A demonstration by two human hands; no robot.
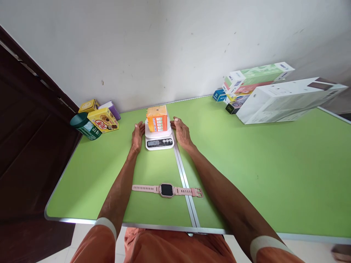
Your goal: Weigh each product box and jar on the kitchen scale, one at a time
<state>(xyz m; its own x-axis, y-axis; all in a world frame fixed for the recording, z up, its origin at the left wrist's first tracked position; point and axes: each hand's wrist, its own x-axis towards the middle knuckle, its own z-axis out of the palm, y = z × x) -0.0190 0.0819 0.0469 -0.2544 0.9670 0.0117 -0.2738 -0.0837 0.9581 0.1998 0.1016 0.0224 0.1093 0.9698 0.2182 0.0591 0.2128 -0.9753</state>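
A white kitchen scale (159, 143) rests on the green table, its dark display and buttons facing me. On its platform sits an orange box (157, 118) with printed sides. My left hand (138, 137) is beside the scale's left edge, fingers stretched out and holding nothing. At the right edge, my right hand (181, 132) is likewise open, palm turned toward the scale. Whether the fingertips touch the scale I cannot tell. Closer to me a pink smartwatch (166, 190) lies flat with its strap spread out, between my forearms.
At the back left stand yellow boxes (103, 119), a purple box (111, 109) and a dark green canister (86, 126). Stacked boxes (255, 76) and a large white box (287, 100) are at the back right. A metal seam (183, 171) crosses the green table (263, 175); a wall rises behind.
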